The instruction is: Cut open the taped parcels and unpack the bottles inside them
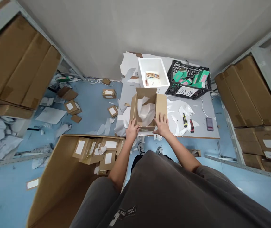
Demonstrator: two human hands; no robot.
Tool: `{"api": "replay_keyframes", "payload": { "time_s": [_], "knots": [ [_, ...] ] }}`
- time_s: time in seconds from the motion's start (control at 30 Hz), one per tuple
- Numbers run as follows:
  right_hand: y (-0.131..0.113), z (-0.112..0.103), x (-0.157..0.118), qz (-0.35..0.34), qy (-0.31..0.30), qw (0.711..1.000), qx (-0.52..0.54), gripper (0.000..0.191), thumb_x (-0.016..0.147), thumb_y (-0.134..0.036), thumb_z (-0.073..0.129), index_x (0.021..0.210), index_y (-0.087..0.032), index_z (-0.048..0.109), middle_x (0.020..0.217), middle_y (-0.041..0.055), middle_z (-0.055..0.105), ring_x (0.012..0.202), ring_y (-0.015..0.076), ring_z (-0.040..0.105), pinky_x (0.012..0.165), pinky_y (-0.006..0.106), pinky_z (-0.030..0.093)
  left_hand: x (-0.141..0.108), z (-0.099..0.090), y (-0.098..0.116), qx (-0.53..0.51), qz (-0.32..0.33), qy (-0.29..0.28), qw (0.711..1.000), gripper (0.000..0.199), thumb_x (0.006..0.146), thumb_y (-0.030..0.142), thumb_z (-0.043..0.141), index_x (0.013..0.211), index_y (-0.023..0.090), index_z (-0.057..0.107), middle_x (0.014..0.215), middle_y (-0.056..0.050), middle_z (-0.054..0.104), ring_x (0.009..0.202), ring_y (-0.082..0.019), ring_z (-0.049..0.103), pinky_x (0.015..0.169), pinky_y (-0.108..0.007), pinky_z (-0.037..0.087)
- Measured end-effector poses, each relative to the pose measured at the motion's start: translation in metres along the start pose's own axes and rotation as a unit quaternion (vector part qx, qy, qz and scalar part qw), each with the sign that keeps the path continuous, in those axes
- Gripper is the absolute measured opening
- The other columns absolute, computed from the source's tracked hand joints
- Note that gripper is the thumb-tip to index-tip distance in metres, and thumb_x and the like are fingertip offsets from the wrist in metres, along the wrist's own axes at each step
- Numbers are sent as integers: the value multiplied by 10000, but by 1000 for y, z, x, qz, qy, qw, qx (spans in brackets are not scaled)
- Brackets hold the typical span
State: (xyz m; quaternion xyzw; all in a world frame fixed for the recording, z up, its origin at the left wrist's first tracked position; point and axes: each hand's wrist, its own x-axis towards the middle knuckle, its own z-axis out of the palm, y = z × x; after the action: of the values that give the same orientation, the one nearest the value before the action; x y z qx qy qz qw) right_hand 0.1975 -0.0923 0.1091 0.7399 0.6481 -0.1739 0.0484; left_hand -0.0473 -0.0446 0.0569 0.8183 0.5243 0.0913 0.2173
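An open cardboard box (143,121) stands at the front edge of the table, its flaps spread. Inside it lies crumpled whitish wrapping (147,111); whatever may be under the wrapping is hidden. My left hand (132,129) touches the box's near left corner, fingers apart. On the near right corner and the right flap rests my right hand (162,125), fingers spread.
Behind the box are a white bin (165,83) and a black crate (189,92) of green boxes. Two cutters (185,120), (192,126) and a phone (209,124) lie right. A large carton (47,177) holding parcels stands at the left front.
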Motion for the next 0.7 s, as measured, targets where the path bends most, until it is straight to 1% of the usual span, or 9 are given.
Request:
{"api": "replay_keyframes", "payload": {
  "time_s": [0.1,0.2,0.3,0.37,0.47,0.53,0.6,0.7],
  "knots": [
    [35,-1,-24,4,87,996,34,944,771,-393,1013,1604,-235,597,1850,270,227,1685,563,238,1257,769,358,-1,1,35,-3,37,38,999,139,1049,256,702,1031,265,840,1744,-50,552,1638,-360,487,1213,-528,600],
    [77,-9,-51,21,148,986,70,915,769,-365,995,1589,-227,613,1838,260,233,1665,559,274,1259,773,372,1,1,80,-4,90,54,995,133,1052,275,706,1010,282,832,1736,-29,562,1622,-350,511,1184,-514,626],
    [126,-15,-90,64,186,976,97,898,768,-381,985,1576,-225,626,1844,238,211,1670,547,259,1297,766,329,8,8,135,-5,154,58,986,136,1060,295,700,1009,290,825,1729,-28,570,1612,-345,523,1148,-500,649],
    [164,-16,-124,106,203,967,108,897,768,-384,983,1576,-227,626,1846,230,203,1673,538,246,1305,758,321,14,21,179,-10,202,57,978,146,1067,303,689,1013,293,825,1718,-30,582,1608,-344,528,1139,-493,652],
    [228,-15,-186,186,234,947,118,900,772,-390,982,1580,-229,620,1835,234,220,1662,531,263,1283,753,354,22,51,261,-16,275,28,961,157,1070,305,686,1018,294,833,1702,-26,600,1590,-343,547,1164,-484,634],
    [273,-10,-234,246,254,928,121,886,783,-421,979,1572,-228,625,1815,245,254,1648,527,288,1269,748,374,22,76,324,-9,326,-18,945,164,1070,303,682,1052,296,845,1715,-17,586,1584,-342,551,1184,-479,619],
    [316,-2,-286,306,266,906,122,870,793,-466,973,1557,-225,635,1793,256,286,1633,525,313,1266,741,379,15,103,390,5,377,-74,923,189,1074,303,669,1109,298,855,1750,-6,544,1599,-345,528,1203,-483,605],
    [374,14,-361,390,269,872,124,872,801,-508,962,1556,-224,632,1787,259,298,1623,528,328,1279,741,359,-4,146,485,28,438,-146,887,224,1076,309,660,1174,305,862,1789,11,488,1631,-361,475,1238,-519,576]
  ]
}}
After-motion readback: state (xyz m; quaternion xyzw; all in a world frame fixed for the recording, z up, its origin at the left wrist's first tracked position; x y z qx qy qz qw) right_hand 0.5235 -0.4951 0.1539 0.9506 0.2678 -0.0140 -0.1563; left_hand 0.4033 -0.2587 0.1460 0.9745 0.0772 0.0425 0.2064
